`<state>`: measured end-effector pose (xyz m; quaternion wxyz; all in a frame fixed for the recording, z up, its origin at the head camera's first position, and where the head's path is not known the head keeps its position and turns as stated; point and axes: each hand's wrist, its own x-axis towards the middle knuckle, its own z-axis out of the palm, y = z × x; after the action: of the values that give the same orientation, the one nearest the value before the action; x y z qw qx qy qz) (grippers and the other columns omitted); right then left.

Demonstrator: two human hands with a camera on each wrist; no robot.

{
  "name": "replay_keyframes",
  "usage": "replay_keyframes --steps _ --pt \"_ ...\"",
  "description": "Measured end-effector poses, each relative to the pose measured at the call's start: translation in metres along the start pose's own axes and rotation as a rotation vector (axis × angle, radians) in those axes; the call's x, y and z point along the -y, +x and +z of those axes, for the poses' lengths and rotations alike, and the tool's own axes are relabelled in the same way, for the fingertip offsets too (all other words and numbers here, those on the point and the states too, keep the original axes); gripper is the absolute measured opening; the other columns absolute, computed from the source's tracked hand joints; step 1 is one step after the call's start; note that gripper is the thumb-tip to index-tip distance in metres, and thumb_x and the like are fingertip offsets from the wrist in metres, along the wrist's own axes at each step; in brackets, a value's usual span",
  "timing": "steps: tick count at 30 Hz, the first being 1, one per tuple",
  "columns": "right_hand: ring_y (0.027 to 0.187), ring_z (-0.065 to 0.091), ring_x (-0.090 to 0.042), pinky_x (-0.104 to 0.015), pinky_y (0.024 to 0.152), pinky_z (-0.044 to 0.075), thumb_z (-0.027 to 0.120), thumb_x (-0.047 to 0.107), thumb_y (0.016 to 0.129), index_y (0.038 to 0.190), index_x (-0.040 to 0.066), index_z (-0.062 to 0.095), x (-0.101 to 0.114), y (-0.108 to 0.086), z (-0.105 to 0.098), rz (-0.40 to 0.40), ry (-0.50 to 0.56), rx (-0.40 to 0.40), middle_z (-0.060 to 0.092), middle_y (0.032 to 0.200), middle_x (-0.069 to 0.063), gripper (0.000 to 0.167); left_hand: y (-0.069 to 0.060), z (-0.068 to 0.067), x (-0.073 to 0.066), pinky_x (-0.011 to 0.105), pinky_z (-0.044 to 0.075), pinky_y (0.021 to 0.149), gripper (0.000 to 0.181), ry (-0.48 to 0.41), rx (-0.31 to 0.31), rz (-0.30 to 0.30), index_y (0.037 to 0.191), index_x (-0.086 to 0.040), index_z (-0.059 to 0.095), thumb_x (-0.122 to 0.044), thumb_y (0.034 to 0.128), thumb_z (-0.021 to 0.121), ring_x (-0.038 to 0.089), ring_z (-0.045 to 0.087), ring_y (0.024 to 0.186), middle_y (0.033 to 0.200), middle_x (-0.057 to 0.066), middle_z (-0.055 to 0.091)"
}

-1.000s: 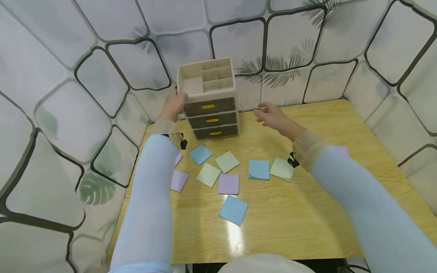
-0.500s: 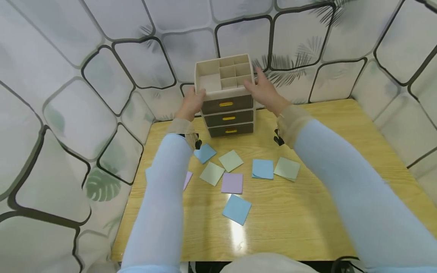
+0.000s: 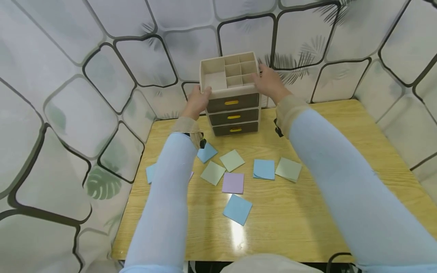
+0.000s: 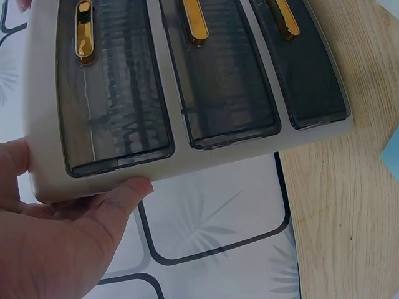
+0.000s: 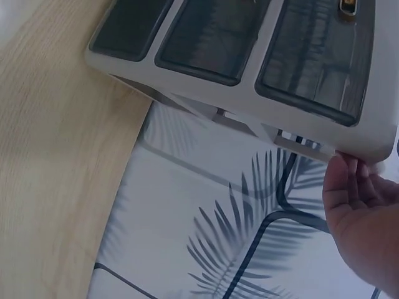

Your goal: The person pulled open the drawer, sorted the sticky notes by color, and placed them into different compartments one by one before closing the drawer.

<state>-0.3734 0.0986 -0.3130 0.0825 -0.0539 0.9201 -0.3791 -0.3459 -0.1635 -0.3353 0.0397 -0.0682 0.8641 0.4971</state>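
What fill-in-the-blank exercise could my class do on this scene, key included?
1. The cream plastic organizer has ____ dark rectangular drawers.
2. The lowest square paper note in the head view is ____.
3. Of the person's left hand and right hand, the ____ is nearer the organizer's largest compartment.
Missing words: three; blue; left.

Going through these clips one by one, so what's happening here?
A person's left hand and right hand grip a cream organizer from either side, toward the back of a wooden table. Its three dark drawers look closed. Blue, green and purple squares lie spread out in front of it.
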Motion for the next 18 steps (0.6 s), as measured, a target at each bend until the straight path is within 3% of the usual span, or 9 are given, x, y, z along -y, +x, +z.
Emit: replay_keyframes --steps 4,7,8,10,13,16,18 --pt "0.158 0.037 -0.033 -0.048 0.131 0.031 0.022 0.046 0.115 0.170 0.009 0.020 -0.004 0.005 -0.003 0.009 -0.026 -0.003 0.037 0.171 -0.015 0.067 0.000 0.001 0.001 0.044 0.045 0.121 0.055 -0.007 -0.008 0.013 0.158 -0.007 0.038 -0.038 0.1143 0.045 0.028 0.053 0.142 0.156 0.016 0.052" --pt "0.139 0.054 -0.035 -0.047 0.118 0.045 0.023 0.044 0.115 0.164 0.003 0.035 -0.010 0.009 -0.002 -0.017 -0.074 -0.004 0.049 0.158 -0.022 0.064 0.000 0.004 0.004 0.045 0.044 0.121 0.053 -0.017 -0.005 0.033 0.156 -0.007 0.039 -0.039 0.1145 0.045 0.029 0.053 0.141 0.155 0.017 0.053" --pt "0.124 0.060 -0.033 -0.045 0.108 0.050 0.024 0.042 0.116 0.159 0.001 0.040 -0.012 0.010 -0.001 -0.029 -0.086 -0.005 0.056 0.146 -0.024 0.062 -0.001 0.005 0.005 0.045 0.044 0.121 0.053 -0.015 -0.006 0.041 0.156 -0.007 0.039 -0.039 0.1147 0.044 0.028 0.053 0.141 0.155 0.017 0.053" --pt "0.098 0.058 -0.027 -0.040 0.088 0.051 0.025 0.041 0.116 0.142 0.000 0.050 -0.015 0.011 0.001 -0.045 -0.101 -0.007 0.060 0.120 -0.019 0.055 -0.003 0.005 0.005 0.045 0.043 0.121 0.053 -0.015 -0.005 0.046 0.156 -0.008 0.039 -0.041 0.1149 0.043 0.028 0.052 0.141 0.155 0.016 0.052" --pt "0.072 0.046 -0.018 -0.034 0.069 0.043 0.027 0.040 0.116 0.109 0.006 0.052 -0.018 0.015 0.003 -0.058 -0.106 -0.020 0.051 0.089 -0.007 0.044 -0.006 0.006 0.005 0.046 0.042 0.121 0.054 -0.005 -0.005 0.051 0.157 -0.009 0.036 -0.043 0.1153 0.041 0.029 0.049 0.144 0.158 0.016 0.050" --pt "0.078 0.051 -0.022 -0.037 0.075 0.046 0.027 0.041 0.116 0.103 0.007 0.050 -0.018 0.017 0.004 -0.048 -0.114 -0.028 0.053 0.090 -0.008 0.044 -0.005 0.007 0.007 0.047 0.043 0.120 0.058 0.011 -0.013 0.044 0.160 -0.011 0.033 -0.047 0.1150 0.040 0.031 0.047 0.147 0.161 0.016 0.048" --pt "0.097 0.059 -0.028 -0.041 0.091 0.051 0.025 0.043 0.116 0.120 0.001 0.056 -0.016 0.016 0.005 -0.028 -0.115 -0.021 0.062 0.109 -0.016 0.052 -0.003 0.009 0.010 0.047 0.043 0.120 0.059 0.026 -0.038 0.047 0.160 -0.011 0.034 -0.048 0.1147 0.040 0.030 0.048 0.147 0.161 0.015 0.049"
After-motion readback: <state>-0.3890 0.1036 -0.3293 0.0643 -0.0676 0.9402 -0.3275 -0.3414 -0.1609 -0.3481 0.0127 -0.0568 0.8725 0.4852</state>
